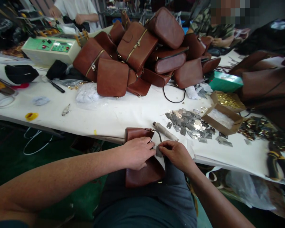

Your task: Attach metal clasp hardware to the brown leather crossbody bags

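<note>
A brown leather bag (142, 175) rests on my lap against the table edge, its mouth facing right. My left hand (139, 153) lies over it and grips it, fingers curled at the opening. Between the thumb and fingers of my right hand (174, 153) is a small grey metal plate (159, 151), held at the bag's mouth. Whether the plate touches the bag's lining I cannot tell. Just beyond the bag lies a wrapped, stick-like tool (165, 131). Farther right, a heap of similar metal plates (190, 123) is spread on the white table (133, 114).
Many brown bags (137, 47) are piled at the back. A machine with green panels (51, 49) stands back left. Boxes of small parts (223, 120) and yellow-black pliers (277, 164) lie right. Two people work across the table, one showing a hand (217, 42).
</note>
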